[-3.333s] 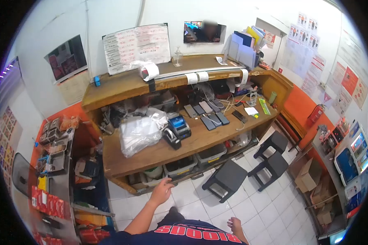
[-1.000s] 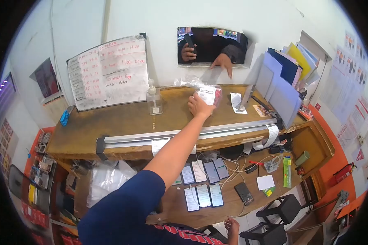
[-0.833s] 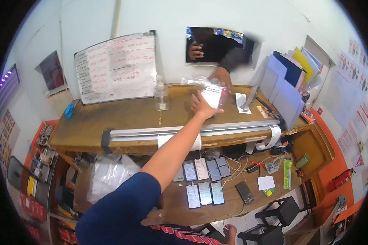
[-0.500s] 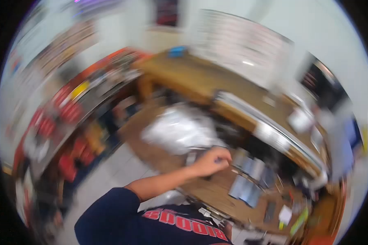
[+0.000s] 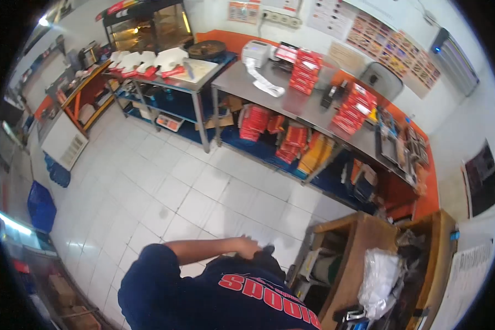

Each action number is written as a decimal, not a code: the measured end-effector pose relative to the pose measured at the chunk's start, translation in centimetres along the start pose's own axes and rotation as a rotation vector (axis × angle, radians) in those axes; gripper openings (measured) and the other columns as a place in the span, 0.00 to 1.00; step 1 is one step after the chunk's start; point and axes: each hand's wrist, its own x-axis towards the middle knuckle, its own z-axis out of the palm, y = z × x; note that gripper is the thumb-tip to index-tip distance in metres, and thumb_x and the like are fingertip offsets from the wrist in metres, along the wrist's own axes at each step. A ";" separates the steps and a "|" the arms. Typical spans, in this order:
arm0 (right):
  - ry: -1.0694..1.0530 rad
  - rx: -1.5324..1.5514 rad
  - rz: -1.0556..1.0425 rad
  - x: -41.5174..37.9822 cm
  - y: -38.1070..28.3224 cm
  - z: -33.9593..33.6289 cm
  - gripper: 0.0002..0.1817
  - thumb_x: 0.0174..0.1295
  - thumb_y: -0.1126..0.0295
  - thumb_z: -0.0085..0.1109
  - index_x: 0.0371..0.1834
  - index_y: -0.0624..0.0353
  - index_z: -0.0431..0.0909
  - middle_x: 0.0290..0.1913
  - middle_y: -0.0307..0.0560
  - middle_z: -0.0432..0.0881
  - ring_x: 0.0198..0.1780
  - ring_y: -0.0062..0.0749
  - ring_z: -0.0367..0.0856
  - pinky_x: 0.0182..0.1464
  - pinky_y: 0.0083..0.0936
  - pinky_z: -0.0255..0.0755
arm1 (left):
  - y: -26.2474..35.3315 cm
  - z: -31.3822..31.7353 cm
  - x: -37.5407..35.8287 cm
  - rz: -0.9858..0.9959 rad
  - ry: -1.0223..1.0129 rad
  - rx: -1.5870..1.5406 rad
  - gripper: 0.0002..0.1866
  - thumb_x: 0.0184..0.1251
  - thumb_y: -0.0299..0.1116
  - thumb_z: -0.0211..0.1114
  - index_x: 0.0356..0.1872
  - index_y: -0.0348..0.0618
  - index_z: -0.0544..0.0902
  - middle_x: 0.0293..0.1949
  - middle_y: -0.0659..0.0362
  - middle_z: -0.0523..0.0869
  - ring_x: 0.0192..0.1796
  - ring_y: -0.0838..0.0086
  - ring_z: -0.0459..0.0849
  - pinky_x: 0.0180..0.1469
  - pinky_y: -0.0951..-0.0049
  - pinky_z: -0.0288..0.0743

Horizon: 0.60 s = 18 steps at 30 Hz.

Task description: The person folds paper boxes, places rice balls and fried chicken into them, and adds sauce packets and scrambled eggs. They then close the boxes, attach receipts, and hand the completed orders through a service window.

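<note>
Over on the far left, a blue thing I can't make out (image 5: 41,206) stands low against the edge of the tiled floor (image 5: 170,187). Behind it, a lit glass cabinet (image 5: 148,33) sits at the wall, and just in front of it a few white-and-red paper cartons (image 5: 173,58) stand beside a pale board (image 5: 201,71).

Coming across, a dark sleeve (image 5: 151,280) leads to the person's left hand (image 5: 248,247), low in front of the body. It seems loosely bent, but it's blurred, and I can't tell how far the fingers are open or whether they hold anything. The right hand is out of sight.

Further back, a white printer (image 5: 256,51) trails a paper strip (image 5: 265,83) over the steel table (image 5: 231,82), with a stack of red boxes (image 5: 305,71) right of it.

On the right is the wooden counter (image 5: 377,234), the nearest furniture to that hand yet apart from it, with clear plastic bags (image 5: 378,280) on top.

I'd judge this a walking step, between one handling and another. Touching the steel table from here would call for crossing the tiles; touching the counter, only a reach sideways.
</note>
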 end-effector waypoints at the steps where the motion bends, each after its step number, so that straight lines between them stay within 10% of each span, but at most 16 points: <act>1: -0.009 -0.032 -0.017 0.6 -1.4 2.6 0.09 0.67 0.68 0.59 0.46 0.60 0.77 0.36 0.50 0.81 0.32 0.43 0.81 0.30 0.35 0.75 | -2.4 -0.3 -0.2 -0.020 0.230 0.026 0.33 0.68 0.45 0.63 0.73 0.45 0.74 0.71 0.46 0.75 0.73 0.48 0.72 0.75 0.52 0.65; 3: -0.030 -0.062 -0.020 1.5 -3.9 7.9 0.09 0.67 0.68 0.59 0.45 0.59 0.78 0.35 0.49 0.80 0.32 0.42 0.81 0.29 0.35 0.75 | -6.1 -1.2 0.2 0.159 0.623 -0.122 0.29 0.75 0.48 0.60 0.72 0.46 0.75 0.69 0.40 0.76 0.70 0.46 0.75 0.73 0.49 0.65; 10: -0.033 -0.154 0.078 9.1 -7.7 25.9 0.06 0.67 0.68 0.60 0.41 0.58 0.78 0.31 0.47 0.79 0.29 0.40 0.80 0.27 0.34 0.73 | -22.5 -12.5 -6.6 0.346 0.596 -0.608 0.29 0.76 0.45 0.62 0.72 0.41 0.74 0.69 0.43 0.77 0.70 0.51 0.76 0.72 0.56 0.69; 18: -0.120 -0.095 0.035 24.0 -22.1 57.1 0.04 0.67 0.68 0.61 0.36 0.56 0.78 0.27 0.44 0.77 0.27 0.38 0.78 0.24 0.33 0.72 | -52.0 -21.6 -15.1 -0.326 1.063 -0.852 0.26 0.70 0.44 0.68 0.65 0.42 0.81 0.62 0.48 0.85 0.61 0.58 0.85 0.64 0.61 0.77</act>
